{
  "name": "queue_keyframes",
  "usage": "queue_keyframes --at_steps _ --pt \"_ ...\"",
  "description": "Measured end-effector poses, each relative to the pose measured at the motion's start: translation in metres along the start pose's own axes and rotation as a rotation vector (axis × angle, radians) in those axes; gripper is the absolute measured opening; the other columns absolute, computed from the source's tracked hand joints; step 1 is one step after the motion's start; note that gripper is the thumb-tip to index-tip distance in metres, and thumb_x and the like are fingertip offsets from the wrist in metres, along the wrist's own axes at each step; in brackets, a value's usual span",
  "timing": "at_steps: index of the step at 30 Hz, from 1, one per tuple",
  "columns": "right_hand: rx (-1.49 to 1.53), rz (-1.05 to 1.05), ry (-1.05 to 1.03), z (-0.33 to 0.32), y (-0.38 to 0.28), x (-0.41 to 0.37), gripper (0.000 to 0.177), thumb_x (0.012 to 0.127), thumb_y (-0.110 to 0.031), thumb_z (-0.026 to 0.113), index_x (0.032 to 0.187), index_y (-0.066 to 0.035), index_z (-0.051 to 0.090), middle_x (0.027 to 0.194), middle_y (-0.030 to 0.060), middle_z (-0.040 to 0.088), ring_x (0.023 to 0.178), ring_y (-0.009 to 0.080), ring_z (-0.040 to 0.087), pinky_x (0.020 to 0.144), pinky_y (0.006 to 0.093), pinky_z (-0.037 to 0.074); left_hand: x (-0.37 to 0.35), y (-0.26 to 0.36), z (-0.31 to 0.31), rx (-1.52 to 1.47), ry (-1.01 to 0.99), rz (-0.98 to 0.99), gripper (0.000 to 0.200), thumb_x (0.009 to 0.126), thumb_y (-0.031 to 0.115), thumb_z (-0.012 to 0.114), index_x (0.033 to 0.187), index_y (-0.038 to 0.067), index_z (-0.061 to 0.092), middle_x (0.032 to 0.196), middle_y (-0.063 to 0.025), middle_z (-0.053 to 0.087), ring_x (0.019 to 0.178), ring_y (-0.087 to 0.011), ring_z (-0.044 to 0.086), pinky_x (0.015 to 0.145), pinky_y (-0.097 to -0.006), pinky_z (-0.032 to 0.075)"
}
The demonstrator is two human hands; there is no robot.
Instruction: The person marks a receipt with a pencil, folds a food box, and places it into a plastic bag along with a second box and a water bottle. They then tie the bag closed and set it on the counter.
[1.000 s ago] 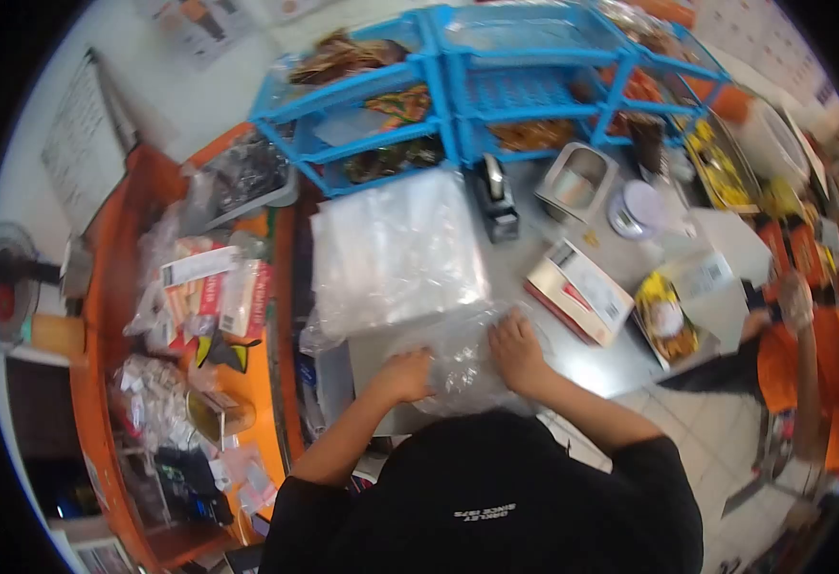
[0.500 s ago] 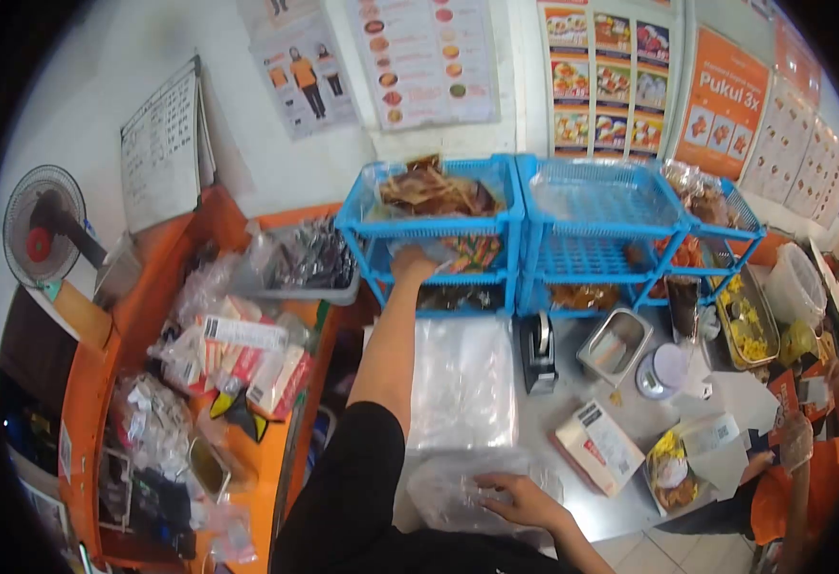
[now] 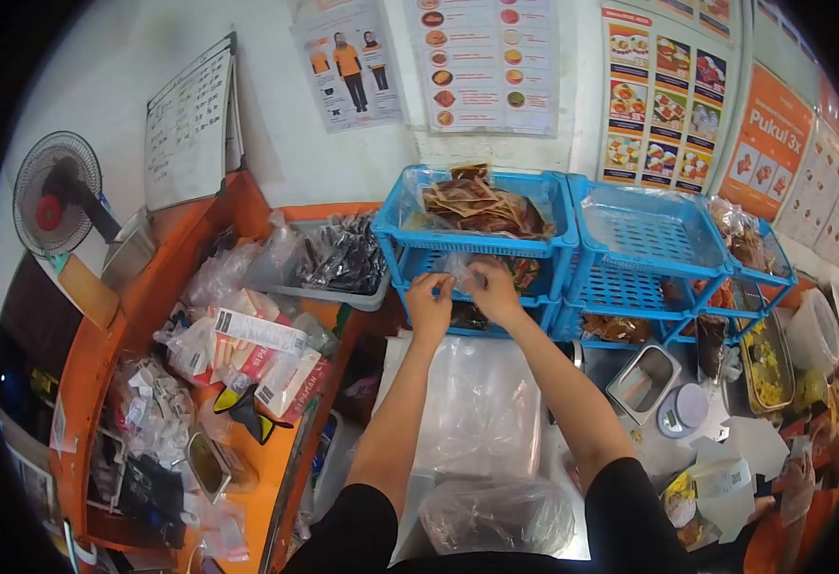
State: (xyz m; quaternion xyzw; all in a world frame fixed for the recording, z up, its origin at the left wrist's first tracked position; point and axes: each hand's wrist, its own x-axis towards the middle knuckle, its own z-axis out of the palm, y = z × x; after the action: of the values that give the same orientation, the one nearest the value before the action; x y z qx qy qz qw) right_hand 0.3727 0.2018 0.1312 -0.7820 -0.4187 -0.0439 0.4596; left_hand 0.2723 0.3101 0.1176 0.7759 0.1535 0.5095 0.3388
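Note:
My left hand point(image 3: 430, 304) and my right hand point(image 3: 492, 289) are side by side at the middle shelf of the left blue rack point(image 3: 477, 251). Between their fingers is a small clear plastic bag point(image 3: 458, 267), which both hands pinch. Brown sauce packets point(image 3: 486, 206) fill the rack's top tray, above my hands. Colourful packets point(image 3: 523, 273) lie on the middle shelf, right of my right hand. Below, a stack of clear plastic sheets point(image 3: 477, 402) covers part of the metal counter, with a crumpled clear bag point(image 3: 496, 517) nearer me.
A second blue rack point(image 3: 649, 251) stands to the right, with a metal container point(image 3: 644, 383), a round scale point(image 3: 684, 409) and an open food box point(image 3: 721, 483) before it. At the left are a grey bin point(image 3: 367, 298), wrapped packages point(image 3: 262, 349) and a fan point(image 3: 56, 196). A co-worker's hand point(image 3: 764, 507) shows at right.
My right hand has left the crumpled bag on the counter and moved up beside my left hand at the rack. The camera view has turned slightly left. The small clear bag is now between both hands.

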Motion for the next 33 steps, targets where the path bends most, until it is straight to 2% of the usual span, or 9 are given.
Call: queue_keyframes --at_steps 3,6,13,17,22,24,27,31,33 --pt "0.157 0.515 0.209 0.005 0.024 0.037 0.042 0.080 -0.022 0.064 0.118 -0.005 0.059 0.125 0.0236 0.052 0.118 0.0385 0.046 0.095 0.0515 0.039 -0.003 -0.014 -0.006 0.005 0.046 -0.089 0.011 0.081 0.007 0.069 0.087 -0.001 0.069 0.077 -0.0067 0.065 0.068 -0.0143 0.058 0.062 -0.0248 0.043" --pt "-0.366 0.350 0.291 -0.003 0.032 0.029 0.039 0.082 -0.024 0.062 0.115 -0.005 0.061 0.121 0.0243 0.055 0.116 0.0429 0.046 0.096 0.0548 0.037 -0.008 -0.042 -0.007 -0.258 0.107 -0.327 0.012 0.083 0.009 0.069 0.088 -0.002 0.069 0.077 -0.0014 0.064 0.068 -0.0109 0.057 0.062 -0.0253 0.043" --pt "-0.329 0.019 0.040 -0.021 -0.034 -0.032 0.032 0.085 -0.025 0.061 0.108 -0.004 0.066 0.125 0.0238 0.052 0.127 0.0436 0.031 0.109 0.0496 0.020 -0.013 -0.005 -0.039 -0.953 0.356 -1.071 0.022 0.089 0.019 0.059 0.108 0.008 0.059 0.081 -0.0008 0.060 0.066 -0.0102 0.050 0.061 -0.0267 0.038" --pt "0.125 -0.005 0.020 -0.106 -0.049 -0.123 0.021 0.081 -0.013 0.066 0.098 0.000 0.066 0.103 0.0199 0.063 0.103 0.0345 0.057 0.092 0.0419 0.042 -0.066 0.093 -0.108 -0.942 0.702 -0.534 0.015 0.095 0.017 0.047 0.086 0.006 0.051 0.092 -0.0101 0.057 0.072 -0.0212 0.053 0.064 -0.0304 0.043" --pt "-0.190 0.408 -0.026 -0.200 -0.016 -0.293 0.054 0.074 -0.024 0.075 0.118 0.001 0.057 0.111 0.0221 0.060 0.106 0.0341 0.057 0.090 0.0422 0.044 -0.236 0.143 -0.161 -0.436 -0.820 0.147 0.015 0.089 0.012 0.054 0.101 0.003 0.055 0.107 -0.0138 0.060 0.095 -0.0264 0.060 0.080 -0.0379 0.050" --pt "-0.700 0.616 -0.357 -0.205 -0.015 -0.353 0.103 0.059 -0.040 0.083 0.140 -0.002 0.033 0.131 0.0266 0.045 0.121 0.0414 0.045 0.100 0.0484 0.036 -0.280 0.148 -0.152 -0.185 -1.258 0.418 0.020 0.085 0.017 0.059 0.099 0.004 0.055 0.110 -0.0176 0.059 0.100 -0.0364 0.060 0.096 -0.0483 0.043" --pt "-0.773 0.770 -0.384 -0.196 0.005 -0.395 0.135 0.043 -0.049 0.086 0.148 -0.005 0.014 0.141 0.0293 0.030 0.128 0.0471 0.032 0.108 0.0531 0.025 -0.323 0.122 -0.151 -0.060 -1.226 0.389 0.019 0.085 0.017 0.059 0.099 0.005 0.054 0.106 -0.0147 0.061 0.098 -0.0339 0.059 0.096 -0.0486 0.038" --pt "-0.707 0.737 -0.212 -0.195 -0.003 -0.396 0.125 0.045 -0.045 0.086 0.146 -0.004 0.024 0.125 0.0257 0.045 0.114 0.0415 0.043 0.101 0.0489 0.031 -0.294 0.143 -0.163 -0.125 -1.449 -0.081 0.014 0.081 0.016 0.063 0.091 0.008 0.059 0.099 -0.0122 0.060 0.095 -0.0305 0.057 0.088 -0.0459 0.039" --pt "-0.755 0.698 -0.170 -0.198 -0.037 -0.389 0.118 0.047 -0.040 0.085 0.144 -0.004 0.028 0.118 0.0226 0.047 0.107 0.0388 0.045 0.096 0.0467 0.033 -0.285 0.147 -0.181 -0.109 -0.814 0.233 0.012 0.076 0.014 0.067 0.082 0.006 0.061 0.099 -0.0120 0.061 0.086 -0.0296 0.056 0.079 -0.0400 0.040"
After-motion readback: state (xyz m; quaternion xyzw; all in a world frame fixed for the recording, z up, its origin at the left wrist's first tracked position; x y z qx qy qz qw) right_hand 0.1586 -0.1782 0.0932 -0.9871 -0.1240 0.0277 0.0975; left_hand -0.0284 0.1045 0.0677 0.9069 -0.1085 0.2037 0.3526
